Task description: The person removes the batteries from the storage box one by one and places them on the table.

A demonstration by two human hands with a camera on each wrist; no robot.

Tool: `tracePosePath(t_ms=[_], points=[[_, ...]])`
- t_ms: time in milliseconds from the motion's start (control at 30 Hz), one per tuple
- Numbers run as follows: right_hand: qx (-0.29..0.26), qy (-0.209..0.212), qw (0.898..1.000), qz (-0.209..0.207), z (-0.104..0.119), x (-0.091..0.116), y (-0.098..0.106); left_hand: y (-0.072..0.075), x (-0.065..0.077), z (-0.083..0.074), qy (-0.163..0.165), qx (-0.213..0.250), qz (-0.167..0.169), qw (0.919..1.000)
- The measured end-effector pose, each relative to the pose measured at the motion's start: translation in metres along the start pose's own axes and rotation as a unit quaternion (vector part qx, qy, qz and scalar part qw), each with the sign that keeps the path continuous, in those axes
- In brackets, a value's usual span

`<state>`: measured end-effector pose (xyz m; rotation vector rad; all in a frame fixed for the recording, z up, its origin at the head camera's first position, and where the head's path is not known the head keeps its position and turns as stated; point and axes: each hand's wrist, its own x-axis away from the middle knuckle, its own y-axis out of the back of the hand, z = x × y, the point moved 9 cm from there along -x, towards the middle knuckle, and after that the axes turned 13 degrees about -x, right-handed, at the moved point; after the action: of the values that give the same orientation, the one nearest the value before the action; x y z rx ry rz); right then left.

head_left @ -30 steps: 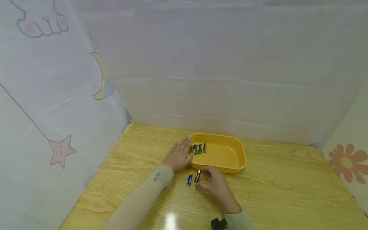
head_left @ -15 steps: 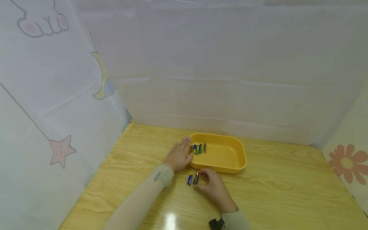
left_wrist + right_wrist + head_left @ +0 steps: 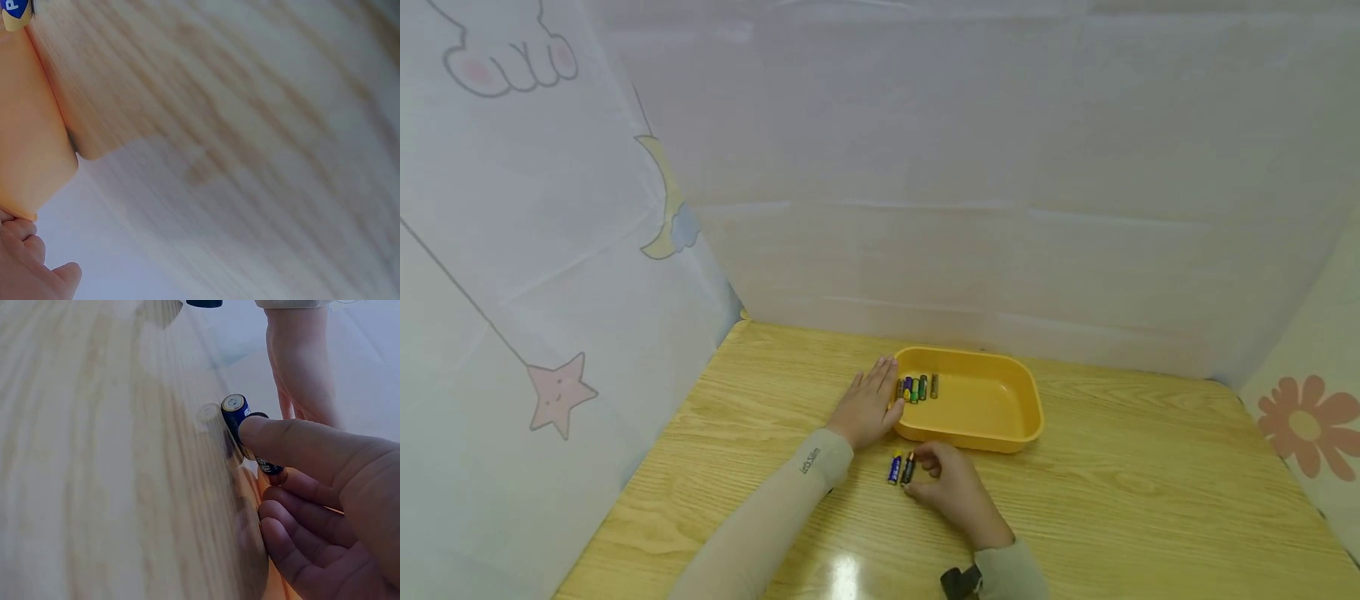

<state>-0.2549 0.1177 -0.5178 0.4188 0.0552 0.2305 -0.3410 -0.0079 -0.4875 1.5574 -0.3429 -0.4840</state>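
So your right hand (image 3: pixel 953 492) has a dark battery (image 3: pixel 908 468) with a coppery end, pinched between thumb and fingers, right down by the desk (image 3: pixel 1120 475) on the near side of the yellow tray (image 3: pixel 981 404). In the right wrist view your thumb covers a good chunk of that battery, and your other fingers are bent in behind it. A blue battery (image 3: pixel 895 468) with a yellow end lies just beside it, on the left – can't tell if the two actually touch. Both point roughly toward the tray, lying at a slight slant.

Your left hand (image 3: pixel 862 412) isn't gripping anything: the fingers are stretched out along the tray's left side, thumb by the near left corner. The left wrist view only catches some of those fingers at the tray's edge.

Inside the tray, small batteries (image 3: pixel 922 387) sit side by side at the left end – purple and yellow, bright green, dark green and a couple of brownish ones, with the rightmost set a little apart from the rest. They're too small to read any labels.

You've got pale sleeves (image 3: pixel 767 521) on, the left cuff with lettering, and a pale cloth backdrop (image 3: pixel 962 167) hangs behind the desk.
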Motion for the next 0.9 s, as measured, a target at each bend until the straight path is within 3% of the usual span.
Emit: tracePosePath(t_ms=[467, 900], points=[[0.022, 0.015, 1.000, -0.005, 0.0007, -0.0033, -0.0026, -0.0014, -0.0005, 0.0007, 0.000, 0.004, -0.004, 1.0000], [-0.009, -0.021, 1.000, 0.006, -0.0082, -0.0049, -0.0013, -0.0007, -0.0002, 0.0007, 0.002, 0.005, -0.004, 1.0000]])
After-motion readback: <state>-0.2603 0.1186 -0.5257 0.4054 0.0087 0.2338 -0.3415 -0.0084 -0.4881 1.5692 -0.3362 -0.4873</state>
